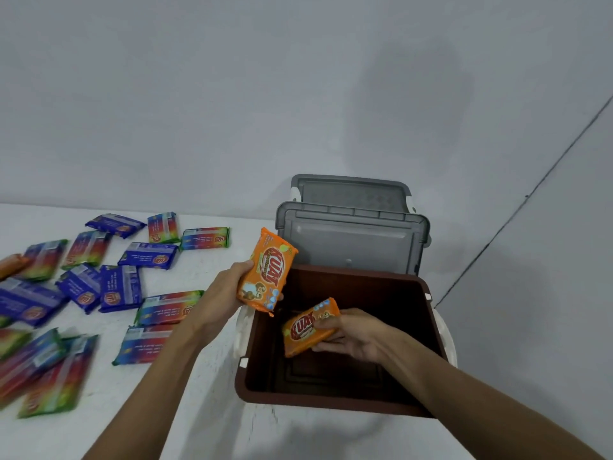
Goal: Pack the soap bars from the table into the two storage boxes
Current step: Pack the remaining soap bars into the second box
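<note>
- Pinched between the thumb and fingers of the right hand [348, 333] is a flat orange plastic-wrapped soap bar [306, 328]. It is held low inside the open brown plastic storage box [331, 405], which stands at the right end of the white table [116, 410]. The hold is on one end only, so the glossy wrapper could slip and the bar land crooked.
- The left hand [225, 293] clasps a second orange wrapped soap bar [267, 270], tilted over the box's left rim. Let go there, it might catch the rim or the white side latch [240, 333] and fall back onto the table.
- Two bars entering together could collide and settle askew, wasting room.
- Loose blue and rainbow wrapped soap bars [121, 287] lie scattered over the table's left half, with some overlapping near its front-left edge. A sweeping forearm could push those off.
- The grey plastic lid [351, 237] stands upright at the box's back rim, and a knock might drop it onto the hands.
- Behind it, the second grey-lidded storage box [351, 190] is mostly hidden, so how full it is cannot be told.
</note>
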